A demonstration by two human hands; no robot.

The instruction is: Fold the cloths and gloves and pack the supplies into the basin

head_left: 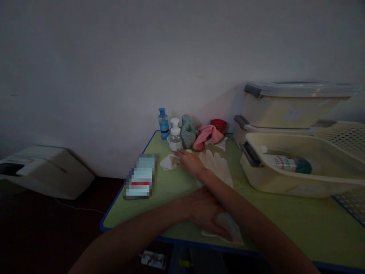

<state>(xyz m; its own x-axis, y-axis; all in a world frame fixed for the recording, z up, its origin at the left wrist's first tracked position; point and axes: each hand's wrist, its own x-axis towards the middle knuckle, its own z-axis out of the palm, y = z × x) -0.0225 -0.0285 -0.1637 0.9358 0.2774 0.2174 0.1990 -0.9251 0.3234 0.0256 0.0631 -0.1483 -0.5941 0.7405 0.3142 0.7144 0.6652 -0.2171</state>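
Note:
My forearms cross over the green table, the right one on top. My left hand [204, 207] lies flat with spread fingers on a pale, translucent disposable glove [220, 167], pressing its wrist part near the table's front edge. The glove's fingers point to the back. Farther in, my right hand [191, 163] reaches left beyond the glove, its fingers closed at the edge of a crumpled white cloth or tissue [169, 162]. The right fingertips are partly hidden. Part of the glove is covered by my right forearm.
A phone [141, 176] lies on the left. Behind stand a blue bottle [163, 123], a pump bottle [175, 139], a grey-green cloth [188, 131], a pink cloth [208, 135] and a red container [219, 125]. A cream bin [285, 186] holding a bottle [291, 163] and lidded boxes [279, 110] occupy the right.

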